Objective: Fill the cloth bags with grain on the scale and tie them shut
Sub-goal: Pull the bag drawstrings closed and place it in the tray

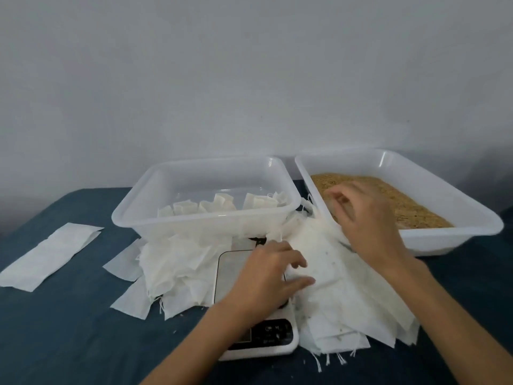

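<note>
A white digital scale (236, 269) sits in the middle of the table, half buried under empty white cloth bags. My left hand (270, 273) lies over the scale's plate, its fingers touching the edge of the bag pile (341, 284) on the right. My right hand (363, 215) reaches over the near rim of the right-hand tub (444, 207), which holds brown grain (413, 207); its fingers are blurred and loosely curled above the grain. Whether it holds anything is unclear. Several filled, tied bags (222, 205) stand in the left tub (177, 220).
More empty bags (177, 262) lie heaped left of the scale, with flat ones (50, 257) spread further left on the blue tablecloth (69, 329). A plain grey wall stands behind the tubs.
</note>
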Available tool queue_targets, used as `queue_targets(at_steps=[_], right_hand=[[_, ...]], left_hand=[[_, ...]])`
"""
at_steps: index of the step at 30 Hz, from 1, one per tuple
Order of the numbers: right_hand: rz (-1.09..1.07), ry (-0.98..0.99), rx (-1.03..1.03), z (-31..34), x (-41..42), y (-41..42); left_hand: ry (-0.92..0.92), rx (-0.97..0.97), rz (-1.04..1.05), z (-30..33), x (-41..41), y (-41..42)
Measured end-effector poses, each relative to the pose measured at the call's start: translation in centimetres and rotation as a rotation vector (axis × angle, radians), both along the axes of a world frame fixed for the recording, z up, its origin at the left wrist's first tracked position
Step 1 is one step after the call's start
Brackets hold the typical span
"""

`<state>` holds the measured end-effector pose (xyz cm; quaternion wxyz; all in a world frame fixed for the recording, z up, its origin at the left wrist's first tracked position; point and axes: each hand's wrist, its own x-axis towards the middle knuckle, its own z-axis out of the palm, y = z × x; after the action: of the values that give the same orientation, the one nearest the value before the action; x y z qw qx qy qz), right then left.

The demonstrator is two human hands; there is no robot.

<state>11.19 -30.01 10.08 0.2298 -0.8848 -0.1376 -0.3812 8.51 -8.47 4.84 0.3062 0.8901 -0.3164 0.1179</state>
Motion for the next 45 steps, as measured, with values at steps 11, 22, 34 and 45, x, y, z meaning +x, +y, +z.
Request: queue_targets(at_steps=[11, 22, 34, 45], right_hand=[[0.256, -0.021, 0.215, -3.7, -1.3, 6.4], [0.247, -0.140, 0.222, -4.4, -1.2, 6.3], [0.259, -0.219, 0.240, -4.6, -1.6, 6.0], [0.308, -0.178, 0.328, -4.3, -2.3, 6.2]], left_hand=[[-0.058, -0.049, -0.019, -2.3, 1.2, -1.9], [0.237, -0.391, -0.015, -0.6, 1.1, -2.0], [0.460, -0.544, -0.149, -0.5, 1.1, -1.6], [0.544, -0.616, -0.175, 0.7, 0.4, -1.3]])
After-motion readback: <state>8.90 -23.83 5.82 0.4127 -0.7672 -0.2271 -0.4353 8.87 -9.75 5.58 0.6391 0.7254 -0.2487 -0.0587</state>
